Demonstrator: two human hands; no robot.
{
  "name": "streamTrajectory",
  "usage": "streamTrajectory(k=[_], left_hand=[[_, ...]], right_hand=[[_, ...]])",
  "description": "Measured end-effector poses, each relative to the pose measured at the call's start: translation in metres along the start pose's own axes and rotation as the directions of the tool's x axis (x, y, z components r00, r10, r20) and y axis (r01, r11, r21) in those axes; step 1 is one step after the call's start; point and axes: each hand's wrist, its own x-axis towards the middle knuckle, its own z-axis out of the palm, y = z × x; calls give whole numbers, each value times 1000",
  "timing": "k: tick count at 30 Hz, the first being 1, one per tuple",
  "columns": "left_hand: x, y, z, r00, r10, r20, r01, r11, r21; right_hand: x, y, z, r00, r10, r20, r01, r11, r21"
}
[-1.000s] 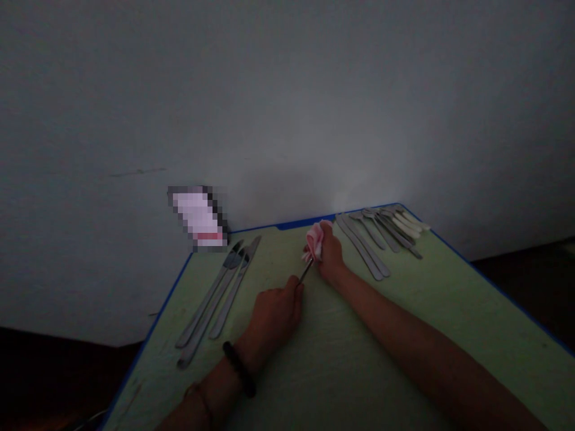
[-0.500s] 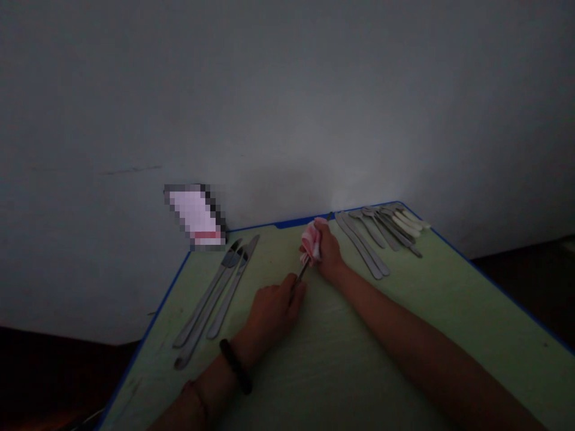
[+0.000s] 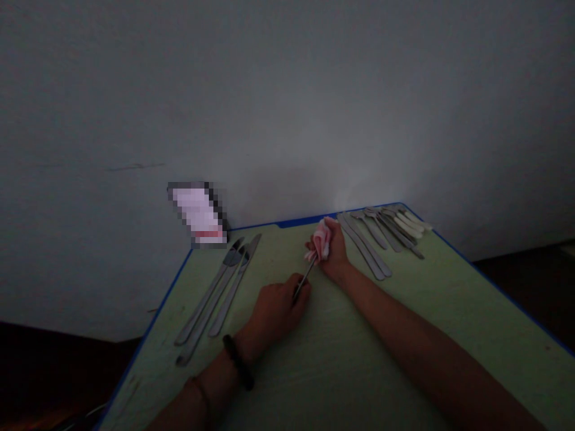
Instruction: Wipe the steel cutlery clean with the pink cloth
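My left hand (image 3: 278, 308) is closed round the handle of a metal piece of cutlery (image 3: 305, 279), which runs up and to the right. My right hand (image 3: 335, 251) is closed on a bunched pink and white cloth (image 3: 321, 242), wrapped about the far end of that piece, so its head is hidden. Both hands rest on a pale green mat (image 3: 359, 347) with a blue edge. A dark bead bracelet sits on my left wrist.
Three table knives (image 3: 220, 290) lie side by side on the mat's left. Several knives and spoons (image 3: 381, 230) lie in a row at the far right corner. A blurred-out small object (image 3: 200, 214) leans on the grey wall behind.
My right hand with the cloth slid up along the cutlery, then shifted slightly right. My left hand has kept its grip and barely moved.
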Motion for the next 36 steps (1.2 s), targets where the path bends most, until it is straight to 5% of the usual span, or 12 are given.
streamTrajectory(k=[4, 36], left_hand=[[0, -2, 2, 1000, 17, -14, -17, 1000, 18], [0, -2, 1, 999, 31, -21, -31, 999, 9]], right_hand=[[0, 0, -1, 997, 64, 36, -68, 990, 121], [4, 1, -3, 994, 82, 77, -93, 985, 145]])
